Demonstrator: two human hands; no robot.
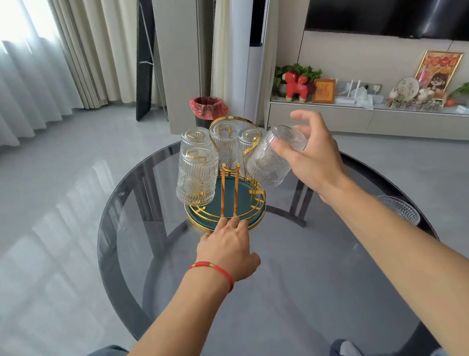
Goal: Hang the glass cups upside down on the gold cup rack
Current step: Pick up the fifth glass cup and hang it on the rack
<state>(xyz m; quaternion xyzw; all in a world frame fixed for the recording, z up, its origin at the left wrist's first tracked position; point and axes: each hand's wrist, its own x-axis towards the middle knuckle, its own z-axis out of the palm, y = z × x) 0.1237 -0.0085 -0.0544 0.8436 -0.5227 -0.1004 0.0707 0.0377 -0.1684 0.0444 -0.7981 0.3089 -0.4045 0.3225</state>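
The gold cup rack (230, 195) with a teal round base stands at the far side of the round glass table (263, 274). Several ribbed glass cups hang upside down on it; the nearest hung cup (196, 176) is at its left. My right hand (310, 152) holds another ribbed glass cup (271, 158) by its base, tilted mouth-down at the rack's right side. My left hand (227, 245) rests flat with fingertips on the near rim of the rack's base. One more glass cup (400, 211) stands on the table at the right, partly behind my right forearm.
A bin with a red bag (208, 109) stands on the floor beyond the table. A low cabinet (363, 117) with ornaments runs along the right wall under a black screen. Curtains hang at the left. My knees show at the bottom edge.
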